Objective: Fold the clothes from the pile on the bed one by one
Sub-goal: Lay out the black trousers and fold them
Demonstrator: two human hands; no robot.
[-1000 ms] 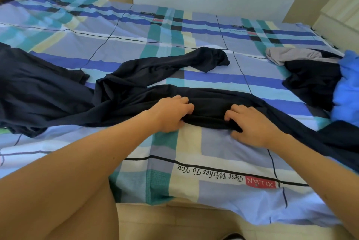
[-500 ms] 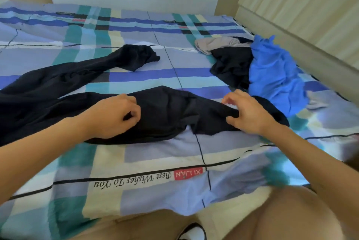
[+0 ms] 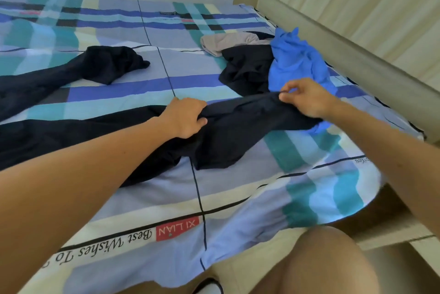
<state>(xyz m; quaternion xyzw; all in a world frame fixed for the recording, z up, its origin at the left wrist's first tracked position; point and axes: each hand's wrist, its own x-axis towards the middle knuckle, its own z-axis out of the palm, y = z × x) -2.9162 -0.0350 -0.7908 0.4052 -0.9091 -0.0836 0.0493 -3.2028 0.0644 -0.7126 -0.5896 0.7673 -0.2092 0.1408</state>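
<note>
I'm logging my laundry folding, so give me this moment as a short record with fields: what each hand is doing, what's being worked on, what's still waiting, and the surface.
left hand: left hand gripping a bunched part of the long dark navy garment
right hand: right hand pinching the same garment's far edge
garment state: spread across the bed, rumpled, not yet folded
waiting pile: crumpled bright blue cloth, black cloth and beige cloth, heaped together beyond the right hand
surface: plaid blue, teal and cream bedsheet
</note>
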